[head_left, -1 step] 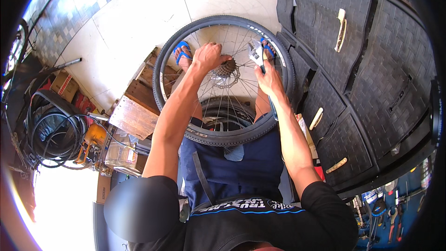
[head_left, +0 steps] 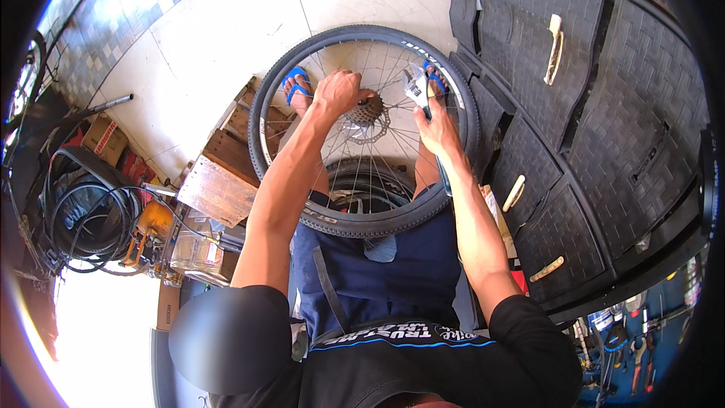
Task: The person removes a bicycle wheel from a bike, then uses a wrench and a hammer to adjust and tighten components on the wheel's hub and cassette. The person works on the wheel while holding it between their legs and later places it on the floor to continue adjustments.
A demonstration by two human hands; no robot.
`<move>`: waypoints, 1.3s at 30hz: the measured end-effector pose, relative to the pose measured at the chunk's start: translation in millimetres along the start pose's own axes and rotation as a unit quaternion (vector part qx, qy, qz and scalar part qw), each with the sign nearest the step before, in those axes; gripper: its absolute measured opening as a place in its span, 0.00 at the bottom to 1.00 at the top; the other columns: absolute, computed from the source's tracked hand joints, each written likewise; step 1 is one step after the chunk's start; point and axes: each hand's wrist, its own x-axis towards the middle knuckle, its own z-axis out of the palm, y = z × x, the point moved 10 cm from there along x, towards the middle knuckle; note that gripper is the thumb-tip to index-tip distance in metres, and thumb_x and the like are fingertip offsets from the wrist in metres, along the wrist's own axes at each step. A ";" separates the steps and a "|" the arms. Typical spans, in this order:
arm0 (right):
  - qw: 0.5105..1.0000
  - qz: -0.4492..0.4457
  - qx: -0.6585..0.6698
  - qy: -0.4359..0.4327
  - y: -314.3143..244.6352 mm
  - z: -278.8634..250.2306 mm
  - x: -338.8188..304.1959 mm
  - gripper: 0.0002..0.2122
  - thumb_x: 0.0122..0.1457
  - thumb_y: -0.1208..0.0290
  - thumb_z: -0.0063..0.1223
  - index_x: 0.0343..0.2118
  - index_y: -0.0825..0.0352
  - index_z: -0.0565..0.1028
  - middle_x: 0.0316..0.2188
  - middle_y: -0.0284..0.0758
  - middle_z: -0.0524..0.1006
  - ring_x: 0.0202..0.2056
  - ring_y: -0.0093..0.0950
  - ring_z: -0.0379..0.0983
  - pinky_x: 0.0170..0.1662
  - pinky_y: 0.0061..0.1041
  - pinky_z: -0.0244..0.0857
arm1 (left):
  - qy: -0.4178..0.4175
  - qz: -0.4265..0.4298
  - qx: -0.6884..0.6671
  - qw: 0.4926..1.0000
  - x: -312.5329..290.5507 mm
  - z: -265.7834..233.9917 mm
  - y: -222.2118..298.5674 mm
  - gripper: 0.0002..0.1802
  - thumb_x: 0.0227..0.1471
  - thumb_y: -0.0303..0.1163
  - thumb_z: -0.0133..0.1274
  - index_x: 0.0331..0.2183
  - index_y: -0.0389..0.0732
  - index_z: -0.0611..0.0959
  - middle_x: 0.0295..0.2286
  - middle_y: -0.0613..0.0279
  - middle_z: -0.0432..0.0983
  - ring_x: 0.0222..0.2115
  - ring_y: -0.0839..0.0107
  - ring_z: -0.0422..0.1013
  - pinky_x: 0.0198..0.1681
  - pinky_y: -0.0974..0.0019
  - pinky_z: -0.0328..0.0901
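A bicycle wheel [head_left: 260,125] with a black tyre lies over my lap and legs, its cassette [head_left: 368,111] facing up at the hub. Above the sprockets, on the left, is my left hand [head_left: 337,92]; its fingers are curled and the thumb reaches over the cassette's centre. What those fingers pinch, if anything, is hidden. My right hand [head_left: 438,132] is closed round the handle of an adjustable wrench [head_left: 414,87], held over the wheel's right side with its silver head pointing away from me. A disc rotor [head_left: 371,134] shows beneath the sprockets through the spokes.
A wooden crate [head_left: 219,187] stands left of the wheel. Coiled cables and tubes [head_left: 91,208] hang further left. A black woven-pattern cabinet [head_left: 529,151] with pale handles runs close along the right. Hand tools [head_left: 638,347] hang on a blue panel at the lower right. Below the wheel are more tyres [head_left: 370,174].
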 end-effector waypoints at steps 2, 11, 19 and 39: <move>1.000 -0.011 -0.004 0.004 -5.4 -2.2 6.4 0.19 0.69 0.56 0.45 0.46 0.72 0.70 0.40 0.62 0.78 0.44 0.62 0.75 0.48 0.56 0.68 | 0.008 0.068 0.017 0.998 13.4 2.3 -0.9 0.20 0.55 0.41 0.62 0.45 0.40 0.86 0.48 0.49 0.75 0.51 0.50 0.73 0.52 0.53 0.71; 1.000 -0.010 0.011 0.007 -4.3 -1.4 6.5 0.19 0.68 0.56 0.47 0.45 0.71 0.70 0.39 0.61 0.78 0.43 0.61 0.76 0.47 0.55 0.68 | -0.010 0.070 0.038 0.997 12.2 4.0 2.3 0.21 0.54 0.44 0.63 0.44 0.41 0.87 0.58 0.48 0.68 0.59 0.48 0.63 0.57 0.47 0.68; 1.000 -0.022 0.005 0.011 -12.0 0.3 4.8 0.18 0.67 0.57 0.47 0.45 0.71 0.70 0.38 0.61 0.78 0.42 0.61 0.76 0.46 0.54 0.69 | 0.047 0.082 0.033 0.995 11.3 6.0 -8.6 0.21 0.47 0.33 0.64 0.46 0.57 0.89 0.65 0.50 0.58 0.61 0.43 0.57 0.64 0.46 0.61; 1.000 -0.022 0.015 0.009 -6.5 -1.7 7.9 0.18 0.67 0.56 0.47 0.44 0.70 0.70 0.35 0.60 0.79 0.40 0.62 0.76 0.44 0.56 0.69 | 0.060 0.085 -0.055 0.993 13.1 18.8 -22.9 0.35 0.41 0.56 0.68 0.52 0.58 0.85 0.67 0.47 0.52 0.67 0.41 0.49 0.64 0.33 0.56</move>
